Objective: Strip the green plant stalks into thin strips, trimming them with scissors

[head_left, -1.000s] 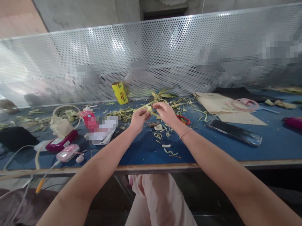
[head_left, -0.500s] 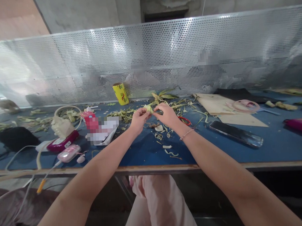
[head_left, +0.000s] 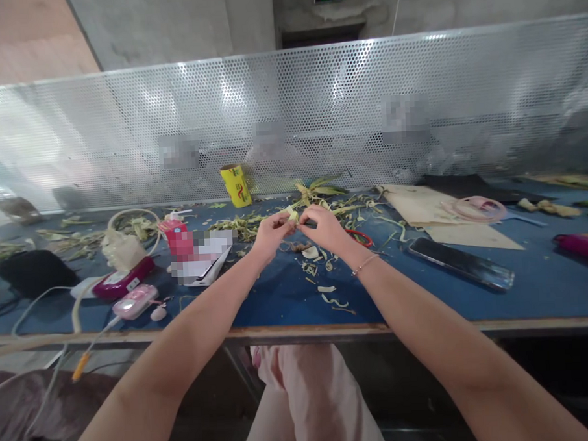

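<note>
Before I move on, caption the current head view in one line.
Left hand holding a pale yellow-green piece beside the right hand, above a blue table strewn with plant scraps.

Yellow tube (head_left: pixel 236 185) against perforated screen (head_left: pixel 318 109); dark phone (head_left: pixel 461 264) flat on blue tabletop (head_left: pixel 278 299).

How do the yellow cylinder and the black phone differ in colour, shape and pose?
The yellow cylinder is bright with printed markings; the phone is dark and glossy. The cylinder is round with a visible rim at its top, while the phone is a flat, long slab. The cylinder stands on end near the perforated screen; the phone lies flat, nearer the table's front edge. Both rest on the blue tabletop.
</note>
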`<state>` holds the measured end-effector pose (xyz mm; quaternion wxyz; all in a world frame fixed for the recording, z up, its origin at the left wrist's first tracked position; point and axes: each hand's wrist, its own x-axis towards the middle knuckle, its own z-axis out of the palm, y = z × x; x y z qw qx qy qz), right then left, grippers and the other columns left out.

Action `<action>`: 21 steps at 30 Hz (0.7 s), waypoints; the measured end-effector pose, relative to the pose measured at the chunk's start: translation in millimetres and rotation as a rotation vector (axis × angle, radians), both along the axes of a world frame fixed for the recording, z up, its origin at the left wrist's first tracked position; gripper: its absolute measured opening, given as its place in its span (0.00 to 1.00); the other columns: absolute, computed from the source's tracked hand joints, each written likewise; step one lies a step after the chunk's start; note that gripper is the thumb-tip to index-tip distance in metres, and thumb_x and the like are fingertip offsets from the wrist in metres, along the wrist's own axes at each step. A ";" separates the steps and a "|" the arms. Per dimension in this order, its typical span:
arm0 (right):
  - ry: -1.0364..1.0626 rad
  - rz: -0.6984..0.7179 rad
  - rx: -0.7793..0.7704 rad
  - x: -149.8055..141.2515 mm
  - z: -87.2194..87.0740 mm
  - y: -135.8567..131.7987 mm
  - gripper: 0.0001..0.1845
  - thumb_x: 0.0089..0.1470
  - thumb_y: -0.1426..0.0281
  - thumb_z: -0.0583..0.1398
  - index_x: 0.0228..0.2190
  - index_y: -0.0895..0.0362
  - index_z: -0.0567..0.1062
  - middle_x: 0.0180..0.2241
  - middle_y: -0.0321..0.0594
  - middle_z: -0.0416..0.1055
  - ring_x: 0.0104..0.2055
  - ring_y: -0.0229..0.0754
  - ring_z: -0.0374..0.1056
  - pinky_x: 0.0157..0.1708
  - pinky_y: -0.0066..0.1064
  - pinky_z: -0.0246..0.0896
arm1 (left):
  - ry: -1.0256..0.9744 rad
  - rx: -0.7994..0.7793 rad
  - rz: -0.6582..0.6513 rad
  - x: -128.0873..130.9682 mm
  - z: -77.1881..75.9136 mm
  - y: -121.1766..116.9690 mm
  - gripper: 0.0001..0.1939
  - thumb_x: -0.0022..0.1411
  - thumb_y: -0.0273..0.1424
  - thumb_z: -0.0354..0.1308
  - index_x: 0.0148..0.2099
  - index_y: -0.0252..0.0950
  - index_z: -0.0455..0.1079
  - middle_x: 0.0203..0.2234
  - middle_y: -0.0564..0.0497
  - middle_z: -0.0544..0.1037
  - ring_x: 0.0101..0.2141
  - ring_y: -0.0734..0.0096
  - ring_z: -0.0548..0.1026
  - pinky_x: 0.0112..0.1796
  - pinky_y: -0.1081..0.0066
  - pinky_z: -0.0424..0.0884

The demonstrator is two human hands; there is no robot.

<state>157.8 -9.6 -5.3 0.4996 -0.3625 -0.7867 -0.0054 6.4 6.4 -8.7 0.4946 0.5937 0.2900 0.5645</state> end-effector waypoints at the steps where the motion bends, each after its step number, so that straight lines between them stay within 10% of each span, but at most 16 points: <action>1: 0.020 0.012 -0.025 0.5 -0.6 1.3 0.04 0.46 0.73 0.59 0.22 0.57 0.68 0.28 0.39 0.65 0.34 0.40 0.62 0.38 0.34 0.58 | 0.002 0.006 0.010 -0.6 0.6 0.4 0.17 0.39 0.35 0.67 0.32 0.33 0.69 0.19 0.56 0.71 0.23 0.78 0.69 0.32 0.72 0.69; 21: 0.137 0.267 -0.599 13.6 0.0 5.9 0.11 0.47 0.61 0.55 0.25 0.58 0.67 0.23 0.33 0.58 0.27 0.35 0.53 0.30 0.30 0.49 | 0.223 0.087 -0.172 -14.0 -1.8 11.6 0.17 0.44 0.40 0.64 0.31 0.32 0.68 0.24 0.54 0.70 0.26 0.78 0.69 0.32 0.73 0.68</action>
